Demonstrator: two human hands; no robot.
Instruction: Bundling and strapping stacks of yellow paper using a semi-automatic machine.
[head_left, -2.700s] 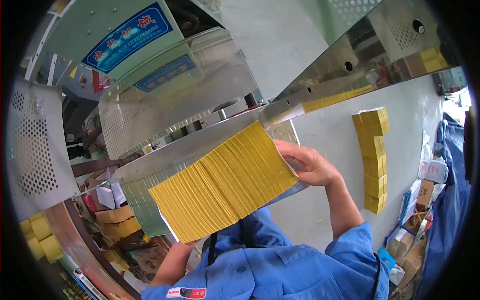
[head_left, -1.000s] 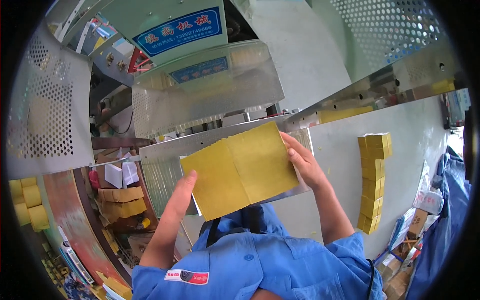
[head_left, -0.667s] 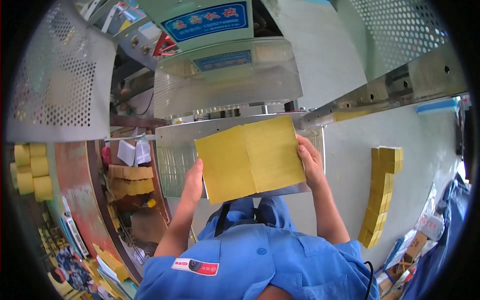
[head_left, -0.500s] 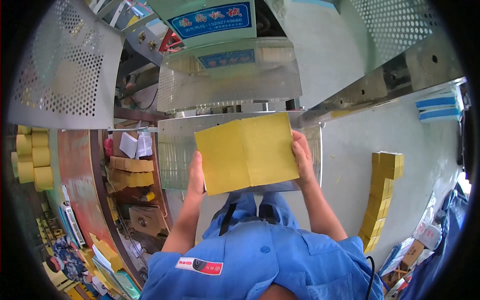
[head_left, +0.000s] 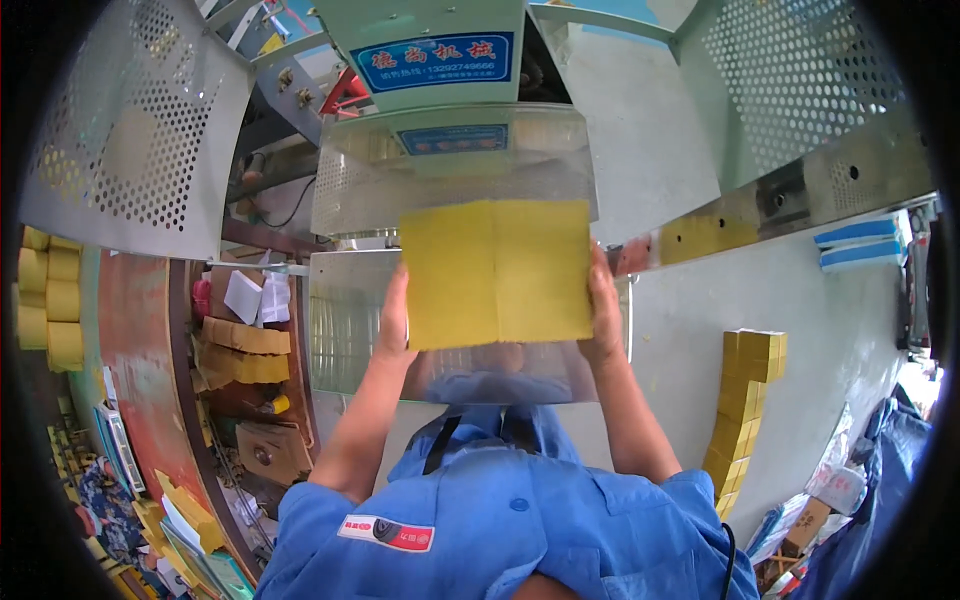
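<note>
Between my two hands I hold a yellow rectangular paper block [head_left: 498,275], with a faint seam down its middle. Closed on its left edge is my left hand [head_left: 396,310], and the right edge rests in the grip of my right hand [head_left: 603,305]. Most of the fingers are hidden behind or under the block. It hovers over a shiny metal table [head_left: 350,300] on the front of a machine, level and near the lower edge of a clear guard [head_left: 360,170]. How thick the block is cannot be made out from above.
Perforated metal panels flank the machine, one at the left [head_left: 130,130] and one at the right [head_left: 800,80]. A metal beam [head_left: 730,225] runs along the right. Yellow blocks [head_left: 740,400] stand in a row on the floor. At left, a reddish bench [head_left: 150,350] borders a shelf of cardboard.
Both hands have carried the yellow paper block forward, toward the machine. It was tilted before and is now squared to the table.
</note>
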